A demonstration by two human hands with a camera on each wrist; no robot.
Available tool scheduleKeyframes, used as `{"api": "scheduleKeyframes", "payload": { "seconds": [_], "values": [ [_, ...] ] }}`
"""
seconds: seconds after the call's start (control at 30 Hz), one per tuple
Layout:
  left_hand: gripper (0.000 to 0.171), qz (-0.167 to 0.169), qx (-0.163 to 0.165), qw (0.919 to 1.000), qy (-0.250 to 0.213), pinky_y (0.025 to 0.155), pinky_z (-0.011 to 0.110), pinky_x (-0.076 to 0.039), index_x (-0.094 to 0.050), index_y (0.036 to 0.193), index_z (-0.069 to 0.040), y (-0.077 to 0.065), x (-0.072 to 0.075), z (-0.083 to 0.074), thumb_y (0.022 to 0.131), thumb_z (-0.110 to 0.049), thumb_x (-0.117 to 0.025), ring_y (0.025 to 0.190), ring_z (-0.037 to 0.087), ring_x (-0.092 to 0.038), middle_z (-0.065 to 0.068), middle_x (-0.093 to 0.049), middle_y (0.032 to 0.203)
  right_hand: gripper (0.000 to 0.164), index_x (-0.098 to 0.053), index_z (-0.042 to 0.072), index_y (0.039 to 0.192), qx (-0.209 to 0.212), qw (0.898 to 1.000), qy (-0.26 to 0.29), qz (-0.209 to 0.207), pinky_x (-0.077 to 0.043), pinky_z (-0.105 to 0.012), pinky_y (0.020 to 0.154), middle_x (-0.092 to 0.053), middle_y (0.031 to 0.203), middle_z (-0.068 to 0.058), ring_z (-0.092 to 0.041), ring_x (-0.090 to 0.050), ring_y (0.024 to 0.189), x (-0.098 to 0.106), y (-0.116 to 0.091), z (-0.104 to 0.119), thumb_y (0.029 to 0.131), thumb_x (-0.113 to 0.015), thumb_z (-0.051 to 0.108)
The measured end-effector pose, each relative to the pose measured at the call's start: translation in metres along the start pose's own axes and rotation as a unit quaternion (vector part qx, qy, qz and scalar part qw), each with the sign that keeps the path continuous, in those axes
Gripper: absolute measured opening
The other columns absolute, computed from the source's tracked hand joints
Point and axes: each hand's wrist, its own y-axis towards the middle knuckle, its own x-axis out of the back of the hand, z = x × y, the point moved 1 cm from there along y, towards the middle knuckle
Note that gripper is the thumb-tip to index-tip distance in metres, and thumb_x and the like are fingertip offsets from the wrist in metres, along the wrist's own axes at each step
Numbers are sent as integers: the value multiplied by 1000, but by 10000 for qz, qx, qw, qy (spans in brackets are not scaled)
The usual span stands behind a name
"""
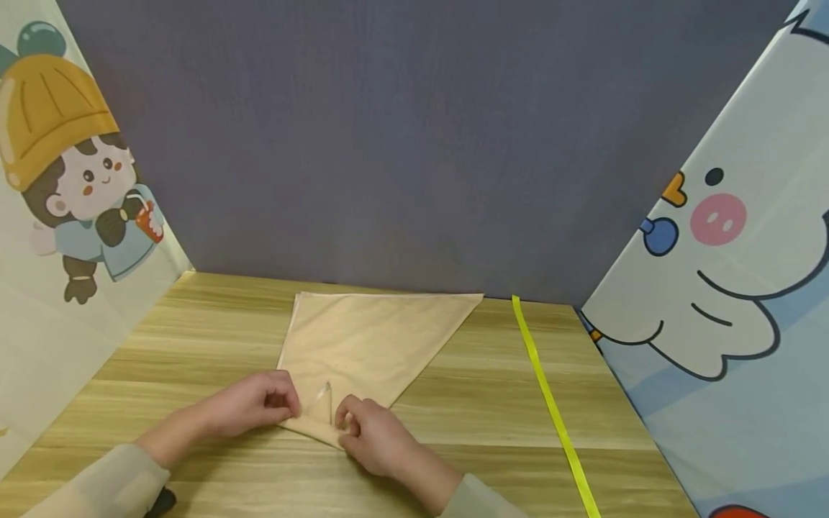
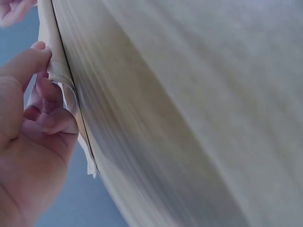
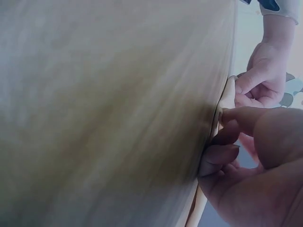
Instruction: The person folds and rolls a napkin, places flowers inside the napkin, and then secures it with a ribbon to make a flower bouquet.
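Note:
A beige cloth (image 1: 372, 334) lies flat on the table, its straight far edge by the back panel and its slanted side facing right. Its near end is turned up into a narrow folded band (image 1: 314, 429), with a small pointed flap (image 1: 322, 404) standing out from it. At the band's left end, my left hand (image 1: 249, 404) pinches the fold between thumb and fingers. My right hand (image 1: 382, 439) pinches the band toward its right end, fingers curled. In the left wrist view the cloth's edge (image 2: 59, 71) shows at the left thumb; the right wrist view has both hands along the fold (image 3: 228, 97).
A yellow strip (image 1: 550, 396) runs from back to front across the wood-grain table (image 1: 479, 410), right of the cloth. A dark grey panel (image 1: 388, 144) stands behind. Cartoon-printed walls flank both sides. A small black object (image 1: 162, 502) shows by the left sleeve.

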Motion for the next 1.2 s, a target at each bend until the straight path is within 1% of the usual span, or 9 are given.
{"api": "scheduleKeyframes", "payload": {
  "seconds": [0.13, 0.23, 0.33, 0.43, 0.6, 0.73, 0.93, 1.07, 1.2],
  "values": [
    [22, 152, -129, 9998, 28, 73, 22, -53, -85, 102, -19, 0, 2, 1, 96, 1, -79, 88, -4, -58, -4, -71, 95, 13, -75, 26, 106, -15, 10000, -59, 31, -45, -19, 68, -53, 88, 10, 0, -48, 74, 0, 0, 0, 99, -80, 16],
    [23, 246, -216, 9994, -103, 70, 22, -52, -87, 106, -16, -2, 3, 3, 94, 2, -80, 84, 0, -57, -3, -69, 94, 13, -79, 24, 105, -65, 9999, 71, 52, -45, -20, 69, -55, 87, 9, -1, -48, 74, 0, 0, 0, 95, -86, 21],
    [27, 416, -47, 9981, -444, 66, 22, -50, -87, 110, -14, -5, 5, 4, 89, 2, -83, 78, 5, -55, 1, -68, 95, 19, -80, 23, 104, -128, 9998, 143, 106, -45, -21, 69, -55, 87, 8, -2, -48, 74, 1, 1, 0, 89, -92, 25],
    [28, 555, 113, 9969, -541, 65, 22, -49, -86, 113, -13, -7, 6, 4, 88, -2, -86, 77, 5, -54, 2, -69, 99, 22, -81, 21, 104, -205, 9996, 123, 166, -45, -21, 70, -56, 88, 8, -3, -49, 75, 2, 1, 1, 88, -95, 25],
    [23, 654, 46, 9973, -340, 67, 21, -51, -87, 110, -15, -5, 5, 1, 89, -4, -86, 82, 0, -56, -2, -71, 95, 15, -83, 20, 100, -218, 9996, -102, 131, -46, -21, 71, -57, 87, 9, -1, -49, 74, 4, -1, 2, 90, -92, 26],
    [19, 767, 61, 9965, -329, 71, 22, -54, -86, 107, -18, -4, 3, -2, 93, -6, -85, 86, -4, -60, -7, -75, 95, 7, -84, 21, 94, -158, 9991, -372, 81, -47, -21, 71, -57, 88, 11, 1, -49, 74, 5, -4, 1, 90, -89, 25],
    [13, 868, 209, 9957, -265, 78, 23, -56, -85, 108, -23, -6, 3, -8, 100, -14, -80, 94, -6, -64, -12, -79, 101, 2, -85, 20, 94, 154, 9981, -589, 35, -50, -19, 75, -60, 91, 14, 4, -49, 77, 7, -7, -1, 94, -85, 22],
    [13, 833, 455, 9953, -208, 83, 25, -53, -83, 109, -27, -6, 4, -9, 104, -17, -77, 98, -4, -63, -16, -77, 104, 7, -85, 19, 101, 376, 9957, -841, 36, -53, -19, 79, -67, 92, 13, 6, -54, 82, 8, -9, -2, 100, -81, 23],
    [10, 819, 759, 9924, -510, 83, 24, -52, -80, 109, -24, -5, 5, -9, 108, -20, -71, 97, -3, -63, -12, -77, 104, 10, -83, 18, 107, 391, 9949, -927, 100, -53, -19, 77, -70, 91, 13, 7, -56, 81, 11, -9, -1, 105, -75, 24]
  ]
}}
